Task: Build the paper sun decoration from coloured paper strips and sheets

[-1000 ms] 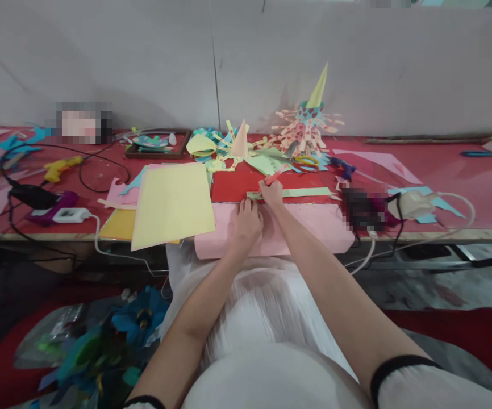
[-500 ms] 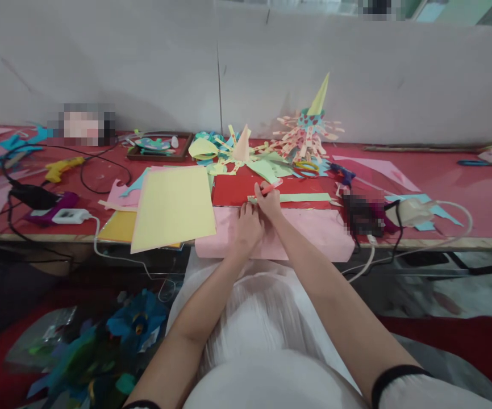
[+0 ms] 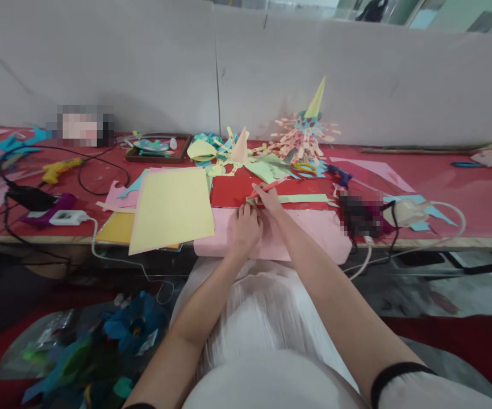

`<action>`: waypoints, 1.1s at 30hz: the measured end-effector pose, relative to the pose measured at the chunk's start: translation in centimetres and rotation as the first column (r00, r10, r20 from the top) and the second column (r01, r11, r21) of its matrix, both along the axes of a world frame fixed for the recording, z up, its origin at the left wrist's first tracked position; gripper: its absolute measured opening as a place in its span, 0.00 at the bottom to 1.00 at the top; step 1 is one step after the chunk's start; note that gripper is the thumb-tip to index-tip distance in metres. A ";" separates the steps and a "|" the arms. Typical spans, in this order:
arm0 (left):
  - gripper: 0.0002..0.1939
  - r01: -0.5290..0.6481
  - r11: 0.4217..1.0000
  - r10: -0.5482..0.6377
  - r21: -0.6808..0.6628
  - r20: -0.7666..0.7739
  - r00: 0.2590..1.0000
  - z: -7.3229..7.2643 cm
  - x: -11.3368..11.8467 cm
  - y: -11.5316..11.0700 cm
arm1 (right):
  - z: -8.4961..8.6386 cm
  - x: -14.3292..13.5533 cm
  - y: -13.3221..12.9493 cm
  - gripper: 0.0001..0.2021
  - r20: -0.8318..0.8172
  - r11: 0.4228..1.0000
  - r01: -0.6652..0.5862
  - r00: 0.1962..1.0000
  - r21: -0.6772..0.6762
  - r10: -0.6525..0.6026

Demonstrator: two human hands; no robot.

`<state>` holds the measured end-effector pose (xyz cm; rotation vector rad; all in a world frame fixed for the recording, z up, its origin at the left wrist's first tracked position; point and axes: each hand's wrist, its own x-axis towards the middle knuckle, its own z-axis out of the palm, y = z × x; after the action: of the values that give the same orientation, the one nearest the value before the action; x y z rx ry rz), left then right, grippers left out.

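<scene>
A red marker pen (image 3: 276,184) is gripped in my right hand (image 3: 270,200), its lower end over the left part of a narrow light green paper strip (image 3: 303,199). My left hand (image 3: 248,225) lies palm down on a pink paper sheet (image 3: 314,230), its fingertips stretched to the near edge of the strip's left end. Behind the strip shows a flat red sheet (image 3: 229,192). The marker's tip is too small to make out.
On my left lie a large pale yellow sheet (image 3: 173,210) and a yellow glue gun (image 3: 61,170). Cone-topped paper figures (image 3: 309,133) and yellow-handled scissors (image 3: 303,170) are behind. Power strips (image 3: 45,207) with cables sit on both sides. The table edge (image 3: 433,244) is close to my body.
My right hand and the marker have shifted slightly left along the green strip. My left hand stays almost in place; the whole view has moved a little.
</scene>
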<state>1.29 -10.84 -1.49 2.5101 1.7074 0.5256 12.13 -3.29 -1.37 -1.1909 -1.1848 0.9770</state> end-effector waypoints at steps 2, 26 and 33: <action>0.18 -0.001 1.000 0.000 -0.015 -0.010 1.000 0.1 0.0 -0.1 | 0.2 -0.2 0.2 0.18 0.020 0.998 0.035 0.999 -0.057 -0.034; 0.19 0.004 1.000 -0.004 -0.003 -0.011 1.000 -0.3 0.0 -0.1 | -1.1 -1.5 0.0 0.15 0.244 0.956 0.292 0.925 0.038 -0.292; 0.18 0.004 1.000 -0.004 -0.005 -0.017 1.000 -0.1 0.0 -0.2 | -1.1 -1.4 0.2 0.15 0.334 0.955 0.286 0.896 0.072 -0.294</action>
<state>1.26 -11.08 -1.59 2.5216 1.7072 0.5003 10.75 -3.08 -2.47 -1.5132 -1.2342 0.5429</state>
